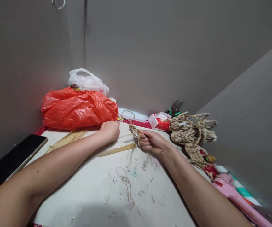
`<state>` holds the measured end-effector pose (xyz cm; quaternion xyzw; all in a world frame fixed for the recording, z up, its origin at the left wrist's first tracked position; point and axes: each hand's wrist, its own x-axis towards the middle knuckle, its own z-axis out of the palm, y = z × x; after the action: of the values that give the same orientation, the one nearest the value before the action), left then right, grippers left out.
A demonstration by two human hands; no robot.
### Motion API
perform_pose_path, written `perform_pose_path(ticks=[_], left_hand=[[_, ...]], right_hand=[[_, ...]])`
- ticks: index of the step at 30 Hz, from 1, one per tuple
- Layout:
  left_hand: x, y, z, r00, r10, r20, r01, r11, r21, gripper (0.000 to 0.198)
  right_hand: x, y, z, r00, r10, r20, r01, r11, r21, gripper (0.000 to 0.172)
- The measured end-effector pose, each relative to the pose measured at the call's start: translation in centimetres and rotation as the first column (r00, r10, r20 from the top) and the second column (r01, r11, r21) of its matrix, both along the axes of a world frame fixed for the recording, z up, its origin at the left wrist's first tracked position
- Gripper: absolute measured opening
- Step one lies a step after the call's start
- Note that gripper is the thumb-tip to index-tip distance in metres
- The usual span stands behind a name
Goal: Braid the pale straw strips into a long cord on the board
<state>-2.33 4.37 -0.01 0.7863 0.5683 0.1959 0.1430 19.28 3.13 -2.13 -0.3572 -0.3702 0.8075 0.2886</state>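
My right hand [152, 142] is closed around a small braid of dry plant fibre [133, 127], whose end points up past the thumb. A thin straw strand [127, 135] runs from this braid to my left hand [109, 130], which is closed in a fist on it; its fingertips are hidden from me. Below and between the hands, a flat tan strip of dried leaf [117, 150] lies on the white tabletop [90, 189]. More such dried leaf strips [67, 140] lie under my left forearm, beside the red bag.
A red plastic bag [79, 108] and a white bag [88, 80] stand at the back left. A phone [15, 157] lies far left. At right are a tissue pack [160, 121], pliers [175, 108], coiled braids [185, 132] and a pink tool [235, 195]. Loose thread [127, 183] lies in front.
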Motion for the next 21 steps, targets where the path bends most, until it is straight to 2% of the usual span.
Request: perform_pose_path(ticks=[2, 6, 9, 12, 14, 17, 19, 21], left_hand=[[0.3, -0.7, 0.4, 0.996, -0.088, -0.022, 0.087, 0.995, -0.04, 0.01], [1.1, -2.0, 0.9, 0.955, -0.292, -0.042, 0.283, 0.946, -0.157, 0.019], [1.5, -2.6, 0.6, 0.929, -0.369, -0.032, 0.361, 0.92, -0.153, 0.01], [1.4, -2.4, 0.2, 0.918, -0.393, 0.061, 0.397, 0.901, -0.176, 0.003], [1.3, -1.9, 0.0, 0.92, -0.364, 0.148, 0.388, 0.901, -0.196, 0.005], [0.9, -0.8, 0.1, 0.92, -0.204, 0.335, 0.298, 0.919, -0.259, 0.01], [0.6, -0.1, 0.4, 0.879, -0.048, 0.474, 0.241, 0.904, -0.354, 0.019], [0.3, 0.3, 0.7, 0.802, 0.06, 0.594, 0.259, 0.862, -0.436, 0.018]], right_hand=[[0.1, 0.0, 0.0, 1.0, -0.013, -0.017, 0.012, 1.0, -0.006, 0.035], [0.0, 0.0, 0.2, 1.0, -0.015, -0.022, 0.015, 1.0, 0.0, 0.034], [-0.2, -0.1, 0.3, 1.0, -0.018, -0.017, 0.018, 1.0, 0.013, 0.033], [-0.2, -0.2, 0.4, 1.0, -0.019, -0.013, 0.019, 1.0, 0.014, 0.032], [-0.1, -0.1, 0.4, 1.0, -0.017, -0.018, 0.017, 1.0, 0.016, 0.032], [0.1, 0.0, 0.3, 0.999, -0.018, -0.028, 0.019, 1.0, 0.018, 0.031], [0.1, 0.1, 0.2, 1.0, -0.01, -0.024, 0.01, 1.0, 0.013, 0.03], [0.0, 0.0, 0.2, 1.0, 0.017, -0.003, -0.017, 1.0, 0.011, 0.031]])
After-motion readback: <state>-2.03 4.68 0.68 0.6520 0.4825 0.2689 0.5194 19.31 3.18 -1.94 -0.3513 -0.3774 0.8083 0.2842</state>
